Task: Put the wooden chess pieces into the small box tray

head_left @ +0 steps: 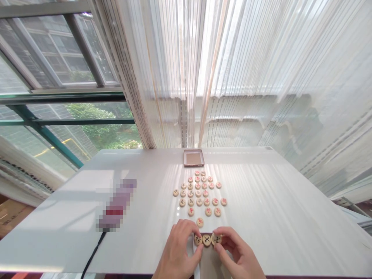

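Note:
Three round wooden Chinese chess pieces with black characters lie side by side at the far end of a shallow open box [209,261] near the table's front edge. My left hand [181,248] pinches the leftmost black chess piece [198,240] between thumb and forefinger. Thumb and forefinger of my right hand [236,252] close on the rightmost black chess piece [216,239]. Between them sits the middle black chess piece [206,240], which neither hand holds. Just beyond the box lies a red-marked chess piece [199,222]. Part of the box is hidden by my hands.
Several red and black chess pieces [198,193] are spread in loose rows on the white table [261,209]. Behind them rests a shallow box lid [194,165]. At left is a pixelated purple object [117,203] with a black cable [93,255]. Curtains and a window stand beyond.

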A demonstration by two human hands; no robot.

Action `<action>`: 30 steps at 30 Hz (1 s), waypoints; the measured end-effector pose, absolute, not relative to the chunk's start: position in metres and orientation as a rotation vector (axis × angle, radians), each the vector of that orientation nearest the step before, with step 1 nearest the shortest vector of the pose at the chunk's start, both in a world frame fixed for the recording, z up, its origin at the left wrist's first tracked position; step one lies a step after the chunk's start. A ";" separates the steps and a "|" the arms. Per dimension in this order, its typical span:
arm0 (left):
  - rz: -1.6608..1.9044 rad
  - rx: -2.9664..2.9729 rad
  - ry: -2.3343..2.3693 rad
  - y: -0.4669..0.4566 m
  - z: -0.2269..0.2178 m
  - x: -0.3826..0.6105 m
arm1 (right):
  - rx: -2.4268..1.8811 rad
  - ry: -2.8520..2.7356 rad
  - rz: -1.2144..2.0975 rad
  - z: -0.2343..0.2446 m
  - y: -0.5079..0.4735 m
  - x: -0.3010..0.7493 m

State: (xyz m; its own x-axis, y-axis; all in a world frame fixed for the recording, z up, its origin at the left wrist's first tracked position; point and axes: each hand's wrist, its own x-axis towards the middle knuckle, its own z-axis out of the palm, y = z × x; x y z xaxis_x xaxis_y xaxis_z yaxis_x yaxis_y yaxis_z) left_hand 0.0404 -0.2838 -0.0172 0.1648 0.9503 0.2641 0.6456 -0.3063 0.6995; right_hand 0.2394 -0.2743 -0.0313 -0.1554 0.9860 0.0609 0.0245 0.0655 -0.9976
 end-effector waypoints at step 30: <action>1.213 1.798 1.416 -0.293 -0.015 0.033 | -1.090 -1.346 1.380 -0.033 -0.276 0.233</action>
State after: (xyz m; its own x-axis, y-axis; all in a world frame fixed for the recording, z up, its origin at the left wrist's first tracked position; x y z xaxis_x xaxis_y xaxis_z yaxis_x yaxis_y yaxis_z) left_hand 0.0333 -0.2930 -0.0145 0.0403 0.9479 0.3160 0.4577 -0.2986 0.8375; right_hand 0.2328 -0.2761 -0.0328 -0.2126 0.9771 -0.0042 -0.0198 -0.0087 -0.9998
